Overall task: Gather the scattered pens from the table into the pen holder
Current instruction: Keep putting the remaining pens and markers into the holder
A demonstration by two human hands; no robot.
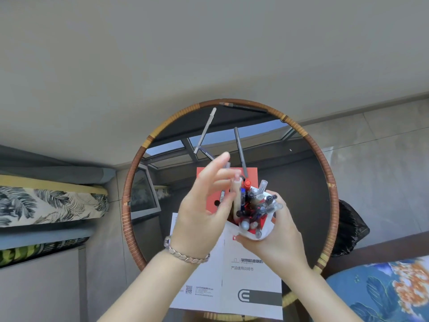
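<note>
My right hand (276, 242) grips a white and red pen holder (267, 228) from below, lifted above the round glass table (301, 182). Several pens stand crammed in it. My left hand (204, 205) pinches a cream pen (236, 198) whose lower end is inside the holder. On the glass farther back lie a white pen (205, 130) and a grey pen (240, 152). A dark pen (206, 154) peeks out behind my left fingers. A dark pencil (243, 106) rests along the far rim.
The table has a brown woven rim (126, 205). A red card (251, 175) and white manuals (250, 280) lie under my hands. A black bag (350, 226) sits on the floor to the right. Patterned cushions (46, 203) are at the left and lower right.
</note>
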